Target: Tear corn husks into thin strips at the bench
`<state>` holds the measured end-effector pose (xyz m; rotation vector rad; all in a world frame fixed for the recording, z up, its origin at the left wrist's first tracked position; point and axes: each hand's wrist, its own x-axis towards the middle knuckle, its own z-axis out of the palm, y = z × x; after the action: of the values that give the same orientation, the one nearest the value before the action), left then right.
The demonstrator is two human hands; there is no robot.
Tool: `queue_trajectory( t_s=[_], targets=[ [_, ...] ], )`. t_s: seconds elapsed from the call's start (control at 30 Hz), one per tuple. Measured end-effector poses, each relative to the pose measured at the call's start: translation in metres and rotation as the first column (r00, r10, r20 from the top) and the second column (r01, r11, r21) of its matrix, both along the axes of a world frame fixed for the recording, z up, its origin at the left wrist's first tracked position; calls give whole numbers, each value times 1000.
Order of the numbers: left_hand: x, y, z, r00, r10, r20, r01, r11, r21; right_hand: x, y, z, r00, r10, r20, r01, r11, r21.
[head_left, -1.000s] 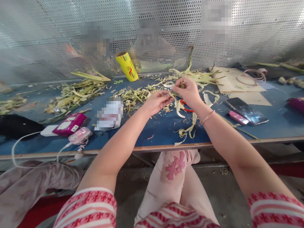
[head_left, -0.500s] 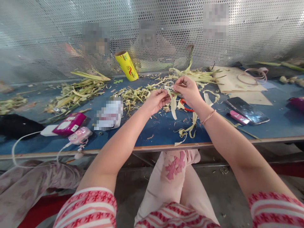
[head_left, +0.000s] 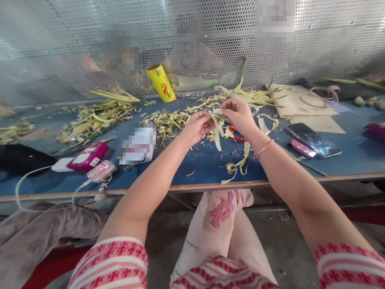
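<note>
Both hands meet above the middle of the blue table (head_left: 204, 168). My left hand (head_left: 197, 126) pinches the top of a pale leaf strip (head_left: 217, 134) that hangs down from it. My right hand (head_left: 239, 115) grips the same strip and the stalk piece it comes off. Red-handled scissors (head_left: 236, 136) lie on the table just under my right hand, partly hidden by it. More pale strips (head_left: 239, 162) curl on the table below my right wrist.
Heaps of green-yellow leaves (head_left: 99, 114) cover the back of the table. A yellow roll (head_left: 161, 83) leans on the perforated metal screen (head_left: 60, 48). Pink devices with white cables (head_left: 90, 157) lie left; a phone (head_left: 313, 139) and cardboard sheets (head_left: 297, 104) lie right. People sit behind the screen.
The strip between my hands has lengthened and now hangs lower. My left hand has moved slightly right toward my right hand.
</note>
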<state>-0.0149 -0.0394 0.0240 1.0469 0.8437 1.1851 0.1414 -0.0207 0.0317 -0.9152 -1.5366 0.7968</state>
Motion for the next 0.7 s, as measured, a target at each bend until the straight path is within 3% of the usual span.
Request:
queue_trajectory(
  t_s=[0.17,0.43,0.7],
  targets=[
    [0,1,-2,1000,21,-19,-21,1000,15,1,3,-3,998,2,60,-4,999,35],
    [1,4,-8,1000,16,-23,-14,998,62,4,4,-2,997,26,69,-24,999,-25],
    [3,0,-4,999,41,-16,-40,998,57,5,3,0,997,73,13,-72,993,-98]
  ],
)
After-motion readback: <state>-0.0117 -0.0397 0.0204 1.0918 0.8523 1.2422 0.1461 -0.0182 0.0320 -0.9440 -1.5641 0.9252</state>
